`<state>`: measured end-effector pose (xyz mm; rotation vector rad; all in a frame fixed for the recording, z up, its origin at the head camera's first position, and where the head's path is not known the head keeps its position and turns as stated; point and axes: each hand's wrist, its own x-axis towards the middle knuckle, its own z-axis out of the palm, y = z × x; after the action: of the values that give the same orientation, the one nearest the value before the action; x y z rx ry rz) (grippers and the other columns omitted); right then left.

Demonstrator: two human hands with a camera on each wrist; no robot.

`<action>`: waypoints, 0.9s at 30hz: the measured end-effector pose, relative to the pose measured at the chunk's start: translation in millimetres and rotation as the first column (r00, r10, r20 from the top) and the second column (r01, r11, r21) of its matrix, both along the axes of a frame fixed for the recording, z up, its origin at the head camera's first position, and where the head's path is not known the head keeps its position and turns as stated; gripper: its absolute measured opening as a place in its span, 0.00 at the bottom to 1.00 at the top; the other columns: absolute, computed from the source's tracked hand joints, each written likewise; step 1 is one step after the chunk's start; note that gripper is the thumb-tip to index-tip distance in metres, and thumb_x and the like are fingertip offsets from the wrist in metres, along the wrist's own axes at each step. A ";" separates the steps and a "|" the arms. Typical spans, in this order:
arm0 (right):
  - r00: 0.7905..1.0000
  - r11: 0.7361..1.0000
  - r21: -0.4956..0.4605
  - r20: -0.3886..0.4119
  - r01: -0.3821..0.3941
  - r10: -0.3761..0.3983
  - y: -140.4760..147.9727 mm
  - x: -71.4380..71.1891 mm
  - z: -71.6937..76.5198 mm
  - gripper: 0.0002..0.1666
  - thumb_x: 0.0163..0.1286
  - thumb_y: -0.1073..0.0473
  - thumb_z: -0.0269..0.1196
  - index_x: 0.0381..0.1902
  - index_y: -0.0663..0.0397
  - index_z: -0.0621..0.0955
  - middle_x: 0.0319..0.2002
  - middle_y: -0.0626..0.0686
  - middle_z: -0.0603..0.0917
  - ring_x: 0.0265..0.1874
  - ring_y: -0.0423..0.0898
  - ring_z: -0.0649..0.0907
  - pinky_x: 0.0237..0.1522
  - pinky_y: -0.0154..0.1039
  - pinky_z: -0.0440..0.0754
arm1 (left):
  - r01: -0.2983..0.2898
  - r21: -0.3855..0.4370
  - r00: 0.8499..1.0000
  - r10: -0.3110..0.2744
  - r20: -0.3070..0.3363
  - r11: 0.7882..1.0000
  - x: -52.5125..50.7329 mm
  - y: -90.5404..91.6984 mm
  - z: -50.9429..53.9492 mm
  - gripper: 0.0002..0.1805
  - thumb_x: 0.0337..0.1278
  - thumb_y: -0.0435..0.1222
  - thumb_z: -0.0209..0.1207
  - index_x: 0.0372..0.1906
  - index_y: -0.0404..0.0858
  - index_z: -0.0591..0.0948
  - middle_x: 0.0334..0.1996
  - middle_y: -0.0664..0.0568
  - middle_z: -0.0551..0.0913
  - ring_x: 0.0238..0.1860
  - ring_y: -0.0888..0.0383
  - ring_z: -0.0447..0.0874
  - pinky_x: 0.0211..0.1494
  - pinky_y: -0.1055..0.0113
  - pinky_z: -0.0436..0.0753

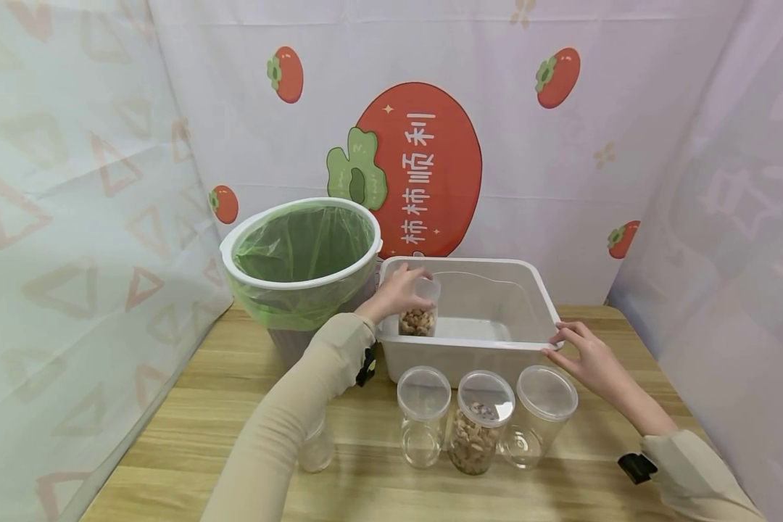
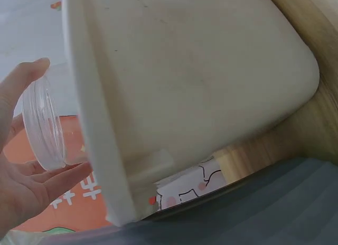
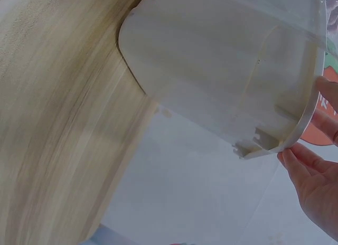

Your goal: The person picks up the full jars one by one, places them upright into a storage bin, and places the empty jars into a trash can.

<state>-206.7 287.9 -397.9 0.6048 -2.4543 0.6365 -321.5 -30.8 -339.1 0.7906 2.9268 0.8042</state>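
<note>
The left hand (image 1: 401, 291) grips a clear lidded jar of nuts (image 1: 417, 322) by its upper part, inside the left end of a white rectangular tub (image 1: 470, 346). In the left wrist view the fingers and thumb of the left hand (image 2: 31, 176) go round the clear lid (image 2: 42, 123), beyond the tub's rim (image 2: 90, 107). At the tub's front right corner the right hand (image 1: 587, 359) pinches the rim. The right wrist view has the right hand (image 3: 319, 187) with thumb and fingertips on the rim (image 3: 303, 121).
Before the tub stand an empty-looking lidded jar (image 1: 423, 417), a jar of nuts (image 1: 475, 435) and another empty-looking jar (image 1: 535, 420). Another clear jar (image 1: 316, 446) is beside the left forearm. A bin with a green liner (image 1: 300, 283) stands left of the tub on the wooden table (image 1: 189, 435).
</note>
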 end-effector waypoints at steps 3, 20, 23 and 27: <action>1.000 1.000 -0.001 -0.003 -0.001 0.001 0.4 -0.3 -0.6 0.10 0.47 0.64 0.68 0.23 0.54 0.76 0.39 0.63 0.75 0.41 0.64 0.76 0.32 0.59 0.75 | 0.012 0.007 1.000 -0.012 0.005 1.000 0.4 -1.0 -5.0 0.27 0.40 0.45 0.65 0.50 0.43 0.74 0.54 0.40 0.67 0.50 0.48 0.70 0.49 0.56 0.73; 1.000 1.000 -0.008 -0.019 -0.007 0.007 0.4 -1.7 -2.6 0.11 0.46 0.64 0.69 0.23 0.54 0.76 0.38 0.62 0.75 0.42 0.64 0.76 0.33 0.58 0.75 | 0.059 -0.017 0.998 -0.058 0.036 0.998 -2.1 -5.8 -24.7 0.29 0.38 0.42 0.67 0.52 0.44 0.72 0.52 0.42 0.68 0.49 0.49 0.69 0.51 0.56 0.71; 1.000 1.000 -0.011 -0.023 -0.008 0.008 0.8 -1.9 -2.8 0.11 0.45 0.65 0.69 0.23 0.54 0.75 0.38 0.63 0.75 0.41 0.64 0.76 0.33 0.59 0.75 | 0.061 -0.024 0.997 -0.059 0.059 0.998 -2.3 -4.8 -22.8 0.30 0.39 0.41 0.67 0.53 0.43 0.72 0.53 0.41 0.66 0.51 0.49 0.68 0.53 0.55 0.71; 1.000 1.000 -0.007 -0.026 -0.006 0.006 1.2 -1.9 -2.2 0.11 0.46 0.65 0.69 0.23 0.54 0.75 0.38 0.63 0.75 0.41 0.64 0.76 0.33 0.59 0.75 | 0.064 -0.047 0.994 -0.059 0.097 0.997 -0.8 -3.0 -19.0 0.31 0.43 0.41 0.65 0.56 0.42 0.70 0.56 0.41 0.65 0.55 0.48 0.66 0.55 0.55 0.70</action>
<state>-208.6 289.1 -400.1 0.6140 -2.4263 0.6350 -322.3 -33.8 -358.1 0.8105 2.8122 0.7403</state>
